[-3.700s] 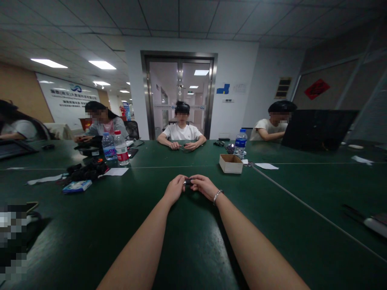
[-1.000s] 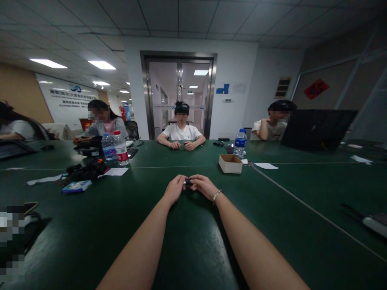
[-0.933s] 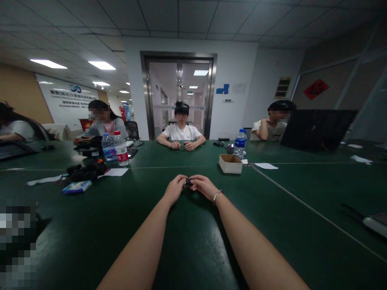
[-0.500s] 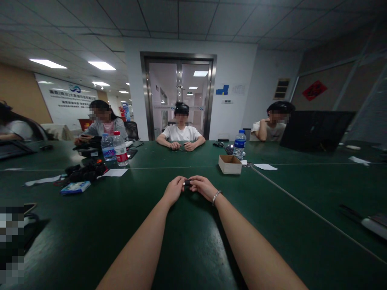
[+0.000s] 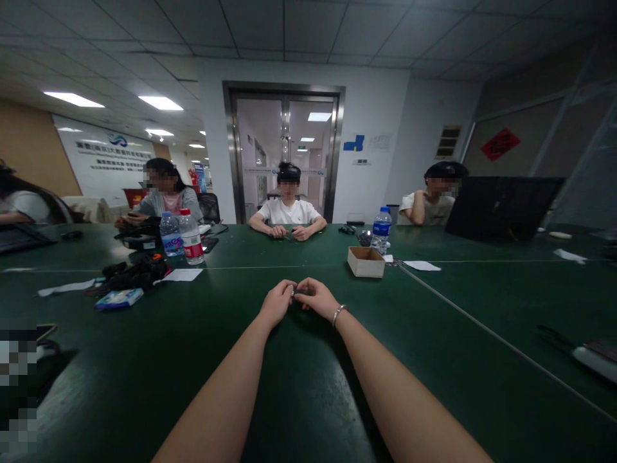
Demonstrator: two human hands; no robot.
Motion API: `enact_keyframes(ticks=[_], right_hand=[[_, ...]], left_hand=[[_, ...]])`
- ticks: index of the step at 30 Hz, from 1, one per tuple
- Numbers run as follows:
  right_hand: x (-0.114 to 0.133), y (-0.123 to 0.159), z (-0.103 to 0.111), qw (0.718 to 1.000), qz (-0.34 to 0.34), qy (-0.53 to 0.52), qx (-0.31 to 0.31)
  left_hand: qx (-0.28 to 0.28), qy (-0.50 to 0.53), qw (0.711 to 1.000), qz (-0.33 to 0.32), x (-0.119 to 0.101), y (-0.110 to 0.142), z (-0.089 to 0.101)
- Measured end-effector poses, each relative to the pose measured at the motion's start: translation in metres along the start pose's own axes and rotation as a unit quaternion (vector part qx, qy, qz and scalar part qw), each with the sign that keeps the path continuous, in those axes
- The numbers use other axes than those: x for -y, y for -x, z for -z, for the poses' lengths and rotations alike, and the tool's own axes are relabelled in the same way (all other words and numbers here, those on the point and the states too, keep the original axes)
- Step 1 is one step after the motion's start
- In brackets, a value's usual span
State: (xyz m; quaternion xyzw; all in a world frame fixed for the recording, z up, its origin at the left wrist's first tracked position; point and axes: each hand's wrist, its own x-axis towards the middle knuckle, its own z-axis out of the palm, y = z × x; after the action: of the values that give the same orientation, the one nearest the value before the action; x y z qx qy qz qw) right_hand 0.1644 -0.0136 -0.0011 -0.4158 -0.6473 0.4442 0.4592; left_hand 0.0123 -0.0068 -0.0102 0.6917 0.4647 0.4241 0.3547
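Head view: left of the box (image 5: 366, 267), left hand (image 5: 276, 305) and right hand (image 5: 319, 301) pinch a small object (image 5: 298, 292), likely light, stiff, best held endwise.

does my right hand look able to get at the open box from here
Probably yes: the open box sits ahead and to the right of the right hand, with nothing visible between them on the green table. The fingers are currently busy near the left hand, though.
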Motion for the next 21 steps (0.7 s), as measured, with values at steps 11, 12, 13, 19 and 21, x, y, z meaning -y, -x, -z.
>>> enact_keyframes(ticks=[11, 12, 13, 19, 21], right_hand=[[0.01, 0.003, -0.005, 0.949, 0.108, 0.298, 0.0], [0.011, 0.003, -0.007, 0.944, 0.109, 0.313, -0.009], [0.011, 0.004, -0.009, 0.939, 0.107, 0.325, -0.019], [0.025, 0.018, -0.022, 0.911, 0.105, 0.398, -0.027], [0.032, 0.026, -0.026, 0.895, 0.096, 0.433, -0.04]], left_hand=[[-0.02, -0.082, 0.996, -0.035, -0.013, 0.008, 0.0], [-0.025, -0.105, 0.994, -0.033, -0.014, 0.01, -0.001], [-0.033, -0.129, 0.991, -0.027, -0.016, 0.013, -0.001], [-0.063, -0.251, 0.966, 0.006, -0.036, 0.03, -0.002], [-0.058, -0.311, 0.948, 0.017, -0.045, 0.037, -0.005]])
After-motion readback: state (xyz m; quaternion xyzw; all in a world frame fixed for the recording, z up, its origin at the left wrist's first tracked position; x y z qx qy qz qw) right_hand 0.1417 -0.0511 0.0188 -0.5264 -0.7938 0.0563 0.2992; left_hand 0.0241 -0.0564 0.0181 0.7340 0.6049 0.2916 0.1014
